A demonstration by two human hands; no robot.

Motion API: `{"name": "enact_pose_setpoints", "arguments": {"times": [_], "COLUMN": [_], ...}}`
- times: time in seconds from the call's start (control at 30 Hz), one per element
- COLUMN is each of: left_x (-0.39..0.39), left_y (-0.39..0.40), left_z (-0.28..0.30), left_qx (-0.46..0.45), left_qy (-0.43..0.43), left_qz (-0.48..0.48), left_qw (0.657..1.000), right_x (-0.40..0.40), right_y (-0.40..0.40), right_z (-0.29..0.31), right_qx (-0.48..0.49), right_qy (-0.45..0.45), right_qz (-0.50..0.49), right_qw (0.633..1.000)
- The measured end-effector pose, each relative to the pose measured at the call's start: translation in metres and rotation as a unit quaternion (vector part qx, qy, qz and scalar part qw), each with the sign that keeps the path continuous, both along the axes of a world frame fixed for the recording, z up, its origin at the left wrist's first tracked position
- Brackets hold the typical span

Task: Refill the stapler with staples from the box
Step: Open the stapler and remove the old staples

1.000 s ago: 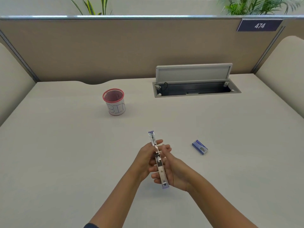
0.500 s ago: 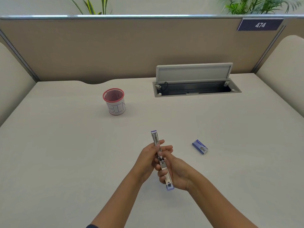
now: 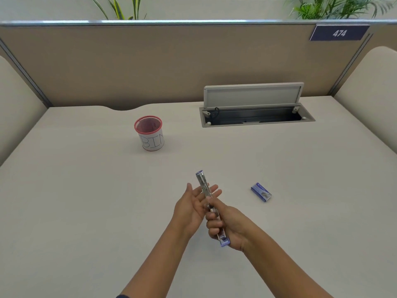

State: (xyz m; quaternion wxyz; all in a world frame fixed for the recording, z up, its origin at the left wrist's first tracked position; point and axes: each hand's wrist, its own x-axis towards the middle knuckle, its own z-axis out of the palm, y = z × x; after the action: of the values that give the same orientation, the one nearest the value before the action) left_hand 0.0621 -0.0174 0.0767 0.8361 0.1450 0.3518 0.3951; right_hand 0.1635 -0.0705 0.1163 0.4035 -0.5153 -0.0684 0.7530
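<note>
Across the whole lower frame, pale desk (image 3: 86, 211); beige partition behind, open cable hatch (image 3: 255, 117) upper right, red mesh cup (image 3: 150, 134) marked BIN upper centre-left. All well apart from the action, nothing blocking. Centre frame, stapler (image 3: 211, 206) swung open and held off the desk, pointing away. Right hand (image 3: 227, 224) curled round its near end; left hand (image 3: 193, 203) spread flat, fingers straight, backing the far arm. Looks like the opening step, channel being exposed. Small blue staple box (image 3: 261, 192) lying right of centre, untouched and seemingly closed. Next move likely calls for freeing one hand, reaching right, drawing out a strip of staples.
</note>
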Motion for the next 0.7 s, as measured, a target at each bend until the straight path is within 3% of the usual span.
{"name": "enact_pose_setpoints", "arguments": {"times": [0.07,0.1,0.13,0.2,0.23,0.27,0.47,0.6,0.7], "left_x": [-0.003,-0.004,-0.004,-0.003,-0.001,-0.001,-0.001,-0.001,-0.004], "left_y": [0.003,0.004,0.005,0.006,0.006,0.006,0.009,0.012,0.011], "left_z": [-0.001,-0.001,-0.001,0.000,0.001,0.001,0.002,0.001,-0.001], "left_qx": [-0.034,-0.048,-0.062,-0.084,-0.090,-0.094,-0.090,-0.104,-0.125], "left_qy": [-0.035,-0.054,-0.079,-0.124,-0.138,-0.148,-0.169,-0.113,-0.052], "left_qz": [0.030,0.040,0.048,0.060,0.068,0.077,0.087,0.089,0.079], "left_qw": [0.998,0.997,0.994,0.987,0.984,0.982,0.978,0.984,0.988], "right_x": [-0.002,-0.003,-0.003,-0.004,-0.004,-0.005,-0.006,-0.002,0.002], "right_y": [-0.002,-0.003,-0.005,-0.011,-0.012,-0.013,-0.013,-0.006,-0.002], "right_z": [-0.001,-0.002,-0.005,-0.013,-0.016,-0.018,-0.020,-0.022,-0.027], "right_qx": [0.061,0.104,0.154,0.226,0.238,0.247,0.291,0.248,0.245], "right_qy": [-0.160,-0.282,-0.416,-0.614,-0.659,-0.676,-0.660,-0.673,-0.644], "right_qz": [0.023,0.056,0.101,0.207,0.237,0.244,0.157,0.285,0.256], "right_qw": [0.985,0.952,0.891,0.727,0.673,0.650,0.675,0.636,0.678]}}
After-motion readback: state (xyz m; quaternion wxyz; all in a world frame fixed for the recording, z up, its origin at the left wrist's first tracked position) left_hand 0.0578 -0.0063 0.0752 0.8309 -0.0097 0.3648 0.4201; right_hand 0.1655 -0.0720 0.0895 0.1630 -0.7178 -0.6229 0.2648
